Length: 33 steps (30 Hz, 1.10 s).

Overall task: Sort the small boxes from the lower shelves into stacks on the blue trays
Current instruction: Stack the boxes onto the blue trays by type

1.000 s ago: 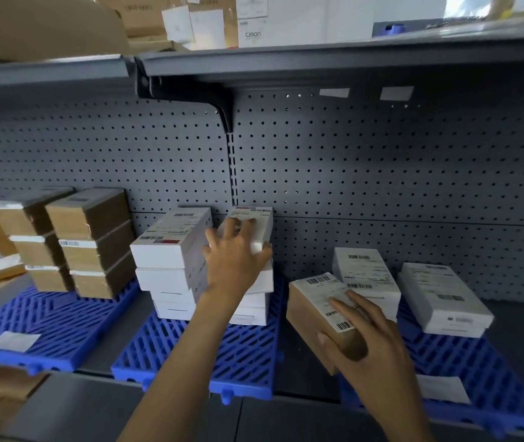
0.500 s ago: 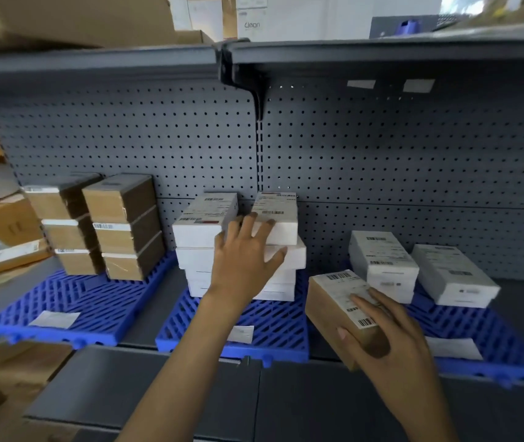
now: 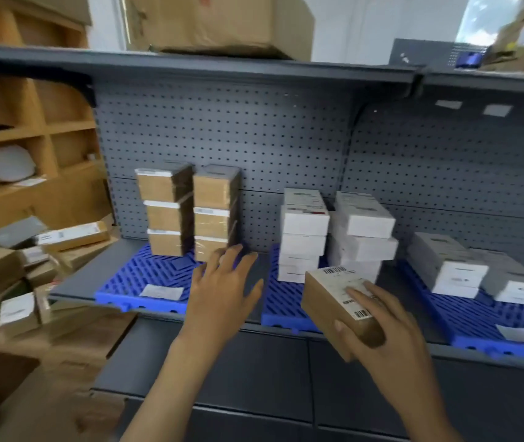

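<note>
My right hand (image 3: 385,333) grips a brown box (image 3: 337,301) with a white barcode label, held in front of the middle blue tray (image 3: 278,311). My left hand (image 3: 222,291) hovers with spread fingers and holds nothing, between the left blue tray (image 3: 133,282) and the middle one. Two stacks of brown boxes (image 3: 190,212) stand on the left tray. Two stacks of white boxes (image 3: 334,234) stand on the middle tray. A few white boxes (image 3: 477,272) lie on the right blue tray (image 3: 464,327).
A grey pegboard (image 3: 286,138) backs the shelf, and an upper shelf (image 3: 190,65) carries a large carton (image 3: 222,23). Loose brown parcels (image 3: 15,275) pile up at the left, beside wooden cubbyholes (image 3: 15,122). White paper slips (image 3: 162,291) lie on the tray fronts.
My left hand has come off the white stack and moved left toward the brown stacks, fingers spread. My view has swung left. The right hand still holds the brown box.
</note>
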Available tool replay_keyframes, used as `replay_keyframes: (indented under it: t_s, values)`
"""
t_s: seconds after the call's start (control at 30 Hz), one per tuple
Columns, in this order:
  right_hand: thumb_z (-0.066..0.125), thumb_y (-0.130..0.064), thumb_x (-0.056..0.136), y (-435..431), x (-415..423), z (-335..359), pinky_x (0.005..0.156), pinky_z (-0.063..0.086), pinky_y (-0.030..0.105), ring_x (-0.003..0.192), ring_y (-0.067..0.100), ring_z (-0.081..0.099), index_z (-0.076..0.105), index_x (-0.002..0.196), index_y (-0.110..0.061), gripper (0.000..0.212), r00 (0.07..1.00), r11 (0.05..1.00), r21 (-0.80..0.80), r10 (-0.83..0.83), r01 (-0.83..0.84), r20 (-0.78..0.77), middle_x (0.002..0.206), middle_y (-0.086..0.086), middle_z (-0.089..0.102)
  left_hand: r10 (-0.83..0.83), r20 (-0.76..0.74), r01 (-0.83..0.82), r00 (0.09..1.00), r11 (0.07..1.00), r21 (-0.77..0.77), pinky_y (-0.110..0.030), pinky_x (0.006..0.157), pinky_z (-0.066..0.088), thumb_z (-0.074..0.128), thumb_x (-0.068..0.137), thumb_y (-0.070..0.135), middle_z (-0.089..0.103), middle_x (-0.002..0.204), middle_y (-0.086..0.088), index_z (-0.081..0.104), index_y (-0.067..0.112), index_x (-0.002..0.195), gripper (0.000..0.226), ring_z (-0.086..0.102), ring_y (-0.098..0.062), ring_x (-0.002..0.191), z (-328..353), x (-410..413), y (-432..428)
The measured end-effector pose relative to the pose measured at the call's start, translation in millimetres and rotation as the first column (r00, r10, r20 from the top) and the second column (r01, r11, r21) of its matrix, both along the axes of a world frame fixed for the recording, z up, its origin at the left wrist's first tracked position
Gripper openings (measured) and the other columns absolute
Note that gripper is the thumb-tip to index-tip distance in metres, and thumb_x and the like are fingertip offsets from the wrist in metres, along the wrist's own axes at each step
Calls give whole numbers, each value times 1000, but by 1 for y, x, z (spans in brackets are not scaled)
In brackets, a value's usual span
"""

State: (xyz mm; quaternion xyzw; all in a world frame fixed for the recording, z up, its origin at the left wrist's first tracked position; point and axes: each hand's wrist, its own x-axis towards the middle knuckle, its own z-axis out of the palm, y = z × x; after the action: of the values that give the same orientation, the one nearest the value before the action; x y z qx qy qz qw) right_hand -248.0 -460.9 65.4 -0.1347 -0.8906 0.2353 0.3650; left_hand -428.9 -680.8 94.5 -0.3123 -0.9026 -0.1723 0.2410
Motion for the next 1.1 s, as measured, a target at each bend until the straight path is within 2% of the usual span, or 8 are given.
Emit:
replay_keyframes:
  t_s: [0.1,0.23,0.47,0.57,0.7,0.87,1.0,1.1]
  values:
    - [61,-69,78,-35,-25,8,101,49,42,129,6,42,57,131,-55,55,999,999,3,45,-45,2,148,-39,35,50,8,-50,999,999,2,-54,98,47,56,97,49,47,149,2,53,27,141,49,42,-29,139,-4,-11,-39]
    - [66,-65,80,-67,-70,25,104,49,43,135,7,43,57,133,-54,55,995,995,33,99,-98,-32,148,-37,37,96,3,-96,995,995,36,-55,96,50,60,94,48,50,145,3,54,29,138,48,46,-30,135,-4,-32,-76]
    - [68,-61,84,-89,-164,73,101,50,38,134,8,45,57,135,-47,54,980,984,121,146,-129,-139,148,-33,40,166,-65,-166,984,986,20,-56,89,54,69,87,48,57,139,-1,63,27,130,48,54,-31,129,-15,-89,-99]
    - [67,-63,85,-92,-202,96,100,51,41,135,11,46,57,136,-43,56,976,983,170,106,-73,-192,149,-27,42,166,-73,-166,983,986,3,-53,84,56,66,86,49,59,134,1,63,28,125,45,56,-30,124,-13,-117,-97]
    - [65,-65,85,-90,-252,122,96,54,44,131,14,52,58,135,-38,57,959,982,190,72,-20,-272,148,-21,46,149,-94,-150,984,989,-3,-50,79,57,73,84,45,62,129,2,65,27,121,42,60,-29,117,-8,-151,-94]
    - [65,-62,87,-91,-300,147,94,55,44,124,17,57,58,136,-34,56,932,981,192,72,-2,-356,146,-15,50,137,-93,-141,986,990,-32,-49,80,57,72,85,44,62,131,1,67,28,122,41,60,-28,120,-3,-189,-94]
    - [57,-72,84,-96,-338,156,86,57,48,118,24,59,58,133,-37,61,941,979,190,-7,76,-339,141,-14,53,96,-103,-97,990,995,-7,-45,75,56,74,83,40,63,127,2,66,28,119,39,61,-26,116,-1,-210,-96]
    - [54,-83,79,-103,-363,157,82,57,47,117,28,59,59,131,-37,70,948,965,202,-98,165,-303,138,-11,55,50,-124,-47,991,998,28,-41,76,55,65,87,40,62,122,5,64,28,120,35,60,-22,113,0,-223,-98]
